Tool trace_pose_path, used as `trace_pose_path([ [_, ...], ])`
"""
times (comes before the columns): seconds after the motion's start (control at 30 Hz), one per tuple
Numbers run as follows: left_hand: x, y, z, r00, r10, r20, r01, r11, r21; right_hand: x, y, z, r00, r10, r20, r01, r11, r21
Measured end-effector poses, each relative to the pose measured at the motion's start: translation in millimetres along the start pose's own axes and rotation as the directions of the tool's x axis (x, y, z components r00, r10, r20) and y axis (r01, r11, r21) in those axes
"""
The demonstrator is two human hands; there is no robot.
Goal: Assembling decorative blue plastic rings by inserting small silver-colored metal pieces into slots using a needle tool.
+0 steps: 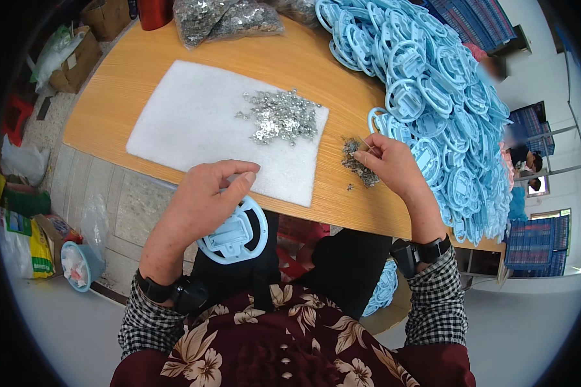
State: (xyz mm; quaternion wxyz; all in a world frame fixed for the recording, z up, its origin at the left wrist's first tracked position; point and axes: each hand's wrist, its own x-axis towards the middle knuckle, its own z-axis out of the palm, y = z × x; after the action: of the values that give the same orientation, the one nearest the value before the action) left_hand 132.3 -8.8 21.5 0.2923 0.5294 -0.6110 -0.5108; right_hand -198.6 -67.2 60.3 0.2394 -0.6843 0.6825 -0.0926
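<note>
My left hand (206, 197) is closed on a light blue plastic steering-wheel-shaped part (231, 240), held over my lap by the table's front edge. Its thumb and index finger point toward the white pad (174, 122), while the gripping fingers are mostly hidden. To the right, my right hand (388, 162) pinches at a small heap of dark metal pieces (361, 169) on the wooden table. What lies between those fingertips is too small to make out. Shiny silver metal pieces (283, 116) lie piled on the pad's right part.
A tall heap of matching light blue parts (458, 97) covers the table's right side. Clear bags of metal pieces (245, 19) and a red container (155, 13) stand at the far edge. More blue parts (384, 287) sit in a box below the table.
</note>
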Motion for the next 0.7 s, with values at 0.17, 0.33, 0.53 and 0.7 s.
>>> trace_pose_path([
  [0.17,1.3,1.2,3.2,1.000,-0.023,0.002,0.023,0.998,0.054,-18.2,13.2,-2.2,0.996,0.010,-0.094,-0.006,0.999,0.048],
  [0.33,-6.9,-3.5,3.1,0.994,-0.110,-0.016,0.105,0.976,-0.189,-50.2,8.6,9.8,0.992,-0.104,-0.077,0.113,0.986,0.120],
  [0.53,-13.7,23.8,21.8,0.996,-0.086,-0.039,0.070,0.952,-0.297,-57.0,27.1,52.7,0.927,-0.276,-0.255,0.268,0.961,-0.068],
  [0.7,-10.1,20.9,33.8,0.999,-0.026,-0.036,0.015,0.961,-0.276,-58.2,19.4,40.1,0.921,-0.155,-0.358,0.159,0.987,-0.019],
])
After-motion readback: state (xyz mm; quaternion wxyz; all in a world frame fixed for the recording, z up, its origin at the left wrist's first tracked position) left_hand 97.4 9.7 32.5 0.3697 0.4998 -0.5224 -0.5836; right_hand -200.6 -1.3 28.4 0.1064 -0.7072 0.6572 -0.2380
